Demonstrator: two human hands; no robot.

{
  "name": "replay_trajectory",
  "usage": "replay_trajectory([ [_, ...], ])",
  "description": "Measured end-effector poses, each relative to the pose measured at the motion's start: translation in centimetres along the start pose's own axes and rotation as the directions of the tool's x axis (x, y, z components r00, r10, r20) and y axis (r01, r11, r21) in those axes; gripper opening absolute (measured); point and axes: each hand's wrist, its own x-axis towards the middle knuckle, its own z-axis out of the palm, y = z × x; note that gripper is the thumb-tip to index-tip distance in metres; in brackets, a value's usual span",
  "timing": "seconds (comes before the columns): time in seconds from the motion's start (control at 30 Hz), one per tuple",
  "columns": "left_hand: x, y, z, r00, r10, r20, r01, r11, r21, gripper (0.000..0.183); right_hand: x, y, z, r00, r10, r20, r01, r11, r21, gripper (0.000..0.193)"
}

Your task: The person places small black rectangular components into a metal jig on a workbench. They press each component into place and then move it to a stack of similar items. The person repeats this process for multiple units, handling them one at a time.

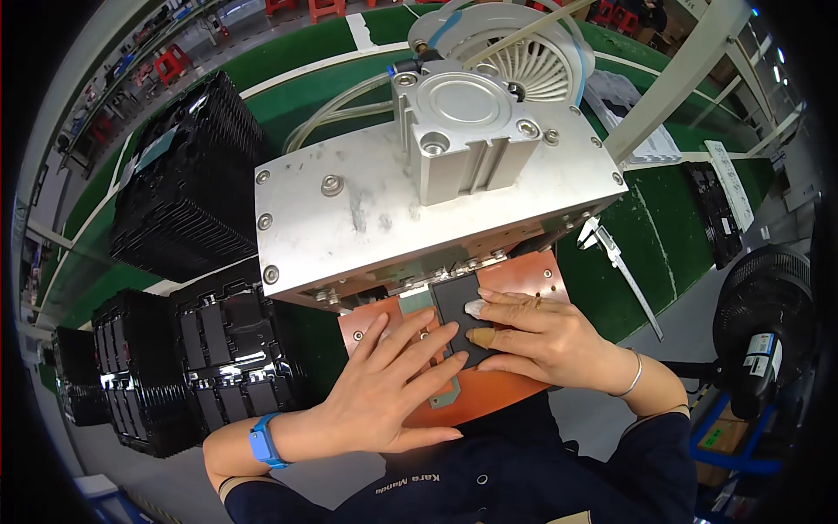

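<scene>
A dark grey rectangular panel (453,303) lies on the orange base plate (522,276) at the front of a metal press fixture (349,214). My left hand (371,389) is spread open, palm down, its fingertips at the panel's left and lower edge. From the other side my right hand (548,339) rests stretched fingers on the panel's face; two of them wear finger covers, one white and one tan. Beneath my left fingers a pale green piece (446,395) shows in part. The panel's lower portion is partly hidden by my fingers.
A silver air cylinder (467,131) tops the fixture. Stacks of black plastic trays (188,183) stand at the left, with more trays (231,349) nearer me. A caliper (621,271) lies on the green bench at right. A white fan (532,57) sits behind; a black round device (764,306) stands right.
</scene>
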Motion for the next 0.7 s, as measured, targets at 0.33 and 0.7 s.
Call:
replay_trajectory([
  [0.33, 0.2, -0.1, 0.0, 1.0, 0.008, 0.007, -0.008, 1.0, 0.0, 0.065, 0.3, -2.9, 0.4, 0.977, 0.202, 0.073, -0.212, 0.961, 0.177, 0.028],
  [0.7, -0.4, 0.4, -0.7, 0.897, -0.27, -0.35, 0.12, 0.911, -0.394, 0.031, 1.4, -0.5, -0.9, 0.743, 0.615, 0.264, -0.558, 0.352, 0.751, 0.023],
])
